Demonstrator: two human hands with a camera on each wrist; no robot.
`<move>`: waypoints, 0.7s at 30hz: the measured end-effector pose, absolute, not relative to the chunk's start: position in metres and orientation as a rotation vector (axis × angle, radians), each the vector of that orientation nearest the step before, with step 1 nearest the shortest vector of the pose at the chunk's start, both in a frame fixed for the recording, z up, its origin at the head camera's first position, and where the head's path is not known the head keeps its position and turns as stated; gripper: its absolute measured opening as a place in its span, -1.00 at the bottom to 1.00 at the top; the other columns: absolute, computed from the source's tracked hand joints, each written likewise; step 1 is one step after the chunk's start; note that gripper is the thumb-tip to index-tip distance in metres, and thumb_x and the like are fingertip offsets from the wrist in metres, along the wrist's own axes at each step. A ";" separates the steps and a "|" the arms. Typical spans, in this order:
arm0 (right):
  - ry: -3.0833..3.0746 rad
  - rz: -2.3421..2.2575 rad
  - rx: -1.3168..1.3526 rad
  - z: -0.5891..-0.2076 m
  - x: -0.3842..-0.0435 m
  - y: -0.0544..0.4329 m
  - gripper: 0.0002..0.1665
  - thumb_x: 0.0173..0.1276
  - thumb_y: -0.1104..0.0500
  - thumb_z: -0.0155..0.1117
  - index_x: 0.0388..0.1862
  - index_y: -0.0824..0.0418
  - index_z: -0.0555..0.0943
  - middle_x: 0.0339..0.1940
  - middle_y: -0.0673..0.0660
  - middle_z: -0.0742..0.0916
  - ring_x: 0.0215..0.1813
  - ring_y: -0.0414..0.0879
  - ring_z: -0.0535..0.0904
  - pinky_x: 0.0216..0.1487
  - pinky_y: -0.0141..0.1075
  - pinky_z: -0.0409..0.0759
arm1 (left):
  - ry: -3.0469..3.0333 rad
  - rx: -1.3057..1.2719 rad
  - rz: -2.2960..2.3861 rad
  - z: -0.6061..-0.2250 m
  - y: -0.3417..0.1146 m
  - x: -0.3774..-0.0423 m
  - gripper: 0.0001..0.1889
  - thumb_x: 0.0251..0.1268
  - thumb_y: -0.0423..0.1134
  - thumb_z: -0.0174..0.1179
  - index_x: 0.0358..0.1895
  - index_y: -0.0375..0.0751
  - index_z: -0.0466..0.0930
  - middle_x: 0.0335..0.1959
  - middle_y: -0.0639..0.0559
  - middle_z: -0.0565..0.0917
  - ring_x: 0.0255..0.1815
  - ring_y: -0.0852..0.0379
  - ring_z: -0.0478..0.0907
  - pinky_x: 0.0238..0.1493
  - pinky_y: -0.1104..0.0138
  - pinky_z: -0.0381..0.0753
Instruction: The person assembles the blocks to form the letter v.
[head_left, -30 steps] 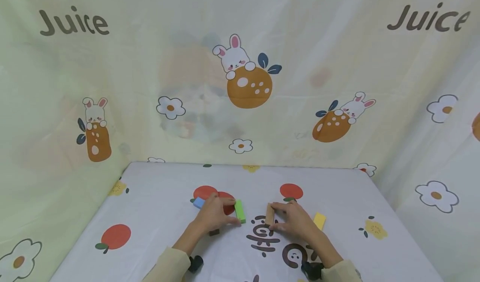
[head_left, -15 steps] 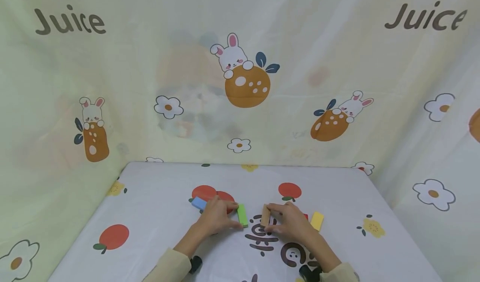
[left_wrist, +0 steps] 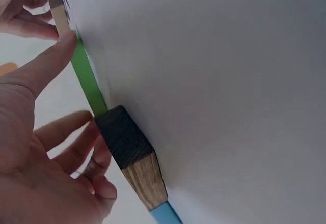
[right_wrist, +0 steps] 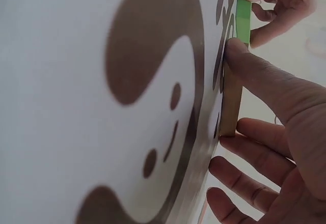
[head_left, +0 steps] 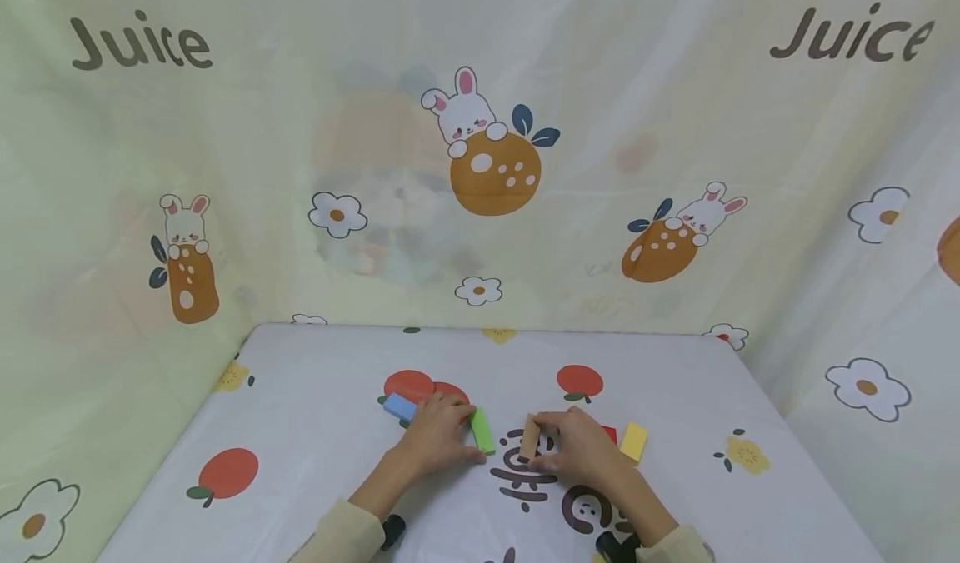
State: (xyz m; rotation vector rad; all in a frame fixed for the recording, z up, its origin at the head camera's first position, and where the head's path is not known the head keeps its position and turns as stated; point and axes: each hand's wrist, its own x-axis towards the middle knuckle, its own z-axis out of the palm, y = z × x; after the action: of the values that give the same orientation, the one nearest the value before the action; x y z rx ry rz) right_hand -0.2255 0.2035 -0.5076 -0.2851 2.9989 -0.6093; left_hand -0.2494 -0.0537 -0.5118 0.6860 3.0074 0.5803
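My left hand [head_left: 435,436] pinches a green block [head_left: 482,432] by its two ends, thumb at the near end and fingers at the far end. Across a small gap, my right hand [head_left: 576,444] grips a tan wooden block [head_left: 529,438] end to end in the same manner. Both blocks are long and narrow and lie low over the table, roughly parallel. In the left wrist view a dark brown block [left_wrist: 125,137] with a wood-grained side sits by the left fingers; the hand hides it in the head view.
A blue block [head_left: 399,406] lies left of the left hand. Beyond the right hand are a yellow block [head_left: 633,442] and a partly hidden red block [head_left: 610,434]. A white printed cloth [head_left: 300,430] covers the table, with printed curtains [head_left: 405,47] behind and at the sides.
Both hands have drawn slightly toward the person, and the green and tan blocks are a little closer together. The red block now shows beside the right hand; the dark block has become hidden.
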 end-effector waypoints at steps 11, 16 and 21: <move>2.989 -0.599 -0.346 -0.505 -0.223 0.200 -0.11 -0.05 -0.14 0.80 0.29 0.12 0.73 0.17 0.07 0.82 0.08 -0.07 0.62 0.33 0.02 0.69 | 3.015 0.713 0.541 -0.512 -0.051 -0.243 -0.18 -0.04 0.22 0.64 0.25 -0.23 0.71 0.12 -0.08 0.67 0.04 0.02 0.41 0.16 0.08 0.55; 3.005 -0.550 -0.364 -0.502 -0.220 0.197 -0.13 -0.06 -0.17 0.80 0.24 0.14 0.75 0.12 0.06 0.83 0.00 -0.10 0.59 0.24 -0.04 0.70 | 3.029 0.720 0.504 -0.511 -0.048 -0.240 -0.18 -0.07 0.25 0.64 0.22 -0.22 0.71 0.07 -0.05 0.65 0.03 0.03 0.40 0.19 0.08 0.54; 3.005 -0.509 -0.368 -0.501 -0.218 0.196 -0.12 -0.07 -0.21 0.79 0.23 0.13 0.75 0.07 0.03 0.83 -0.07 -0.12 0.54 0.08 -0.15 0.70 | 3.011 0.673 0.504 -0.508 -0.045 -0.234 -0.16 -0.10 0.26 0.65 0.20 -0.23 0.68 0.05 -0.04 0.63 0.04 0.02 0.40 0.17 0.06 0.56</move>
State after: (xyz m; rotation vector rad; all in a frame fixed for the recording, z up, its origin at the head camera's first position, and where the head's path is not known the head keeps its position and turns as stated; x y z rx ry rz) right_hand -0.2180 0.1957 -0.5014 -0.3681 3.0053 -0.5092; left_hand -0.2343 -0.0451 -0.5080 0.6730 3.0111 0.5035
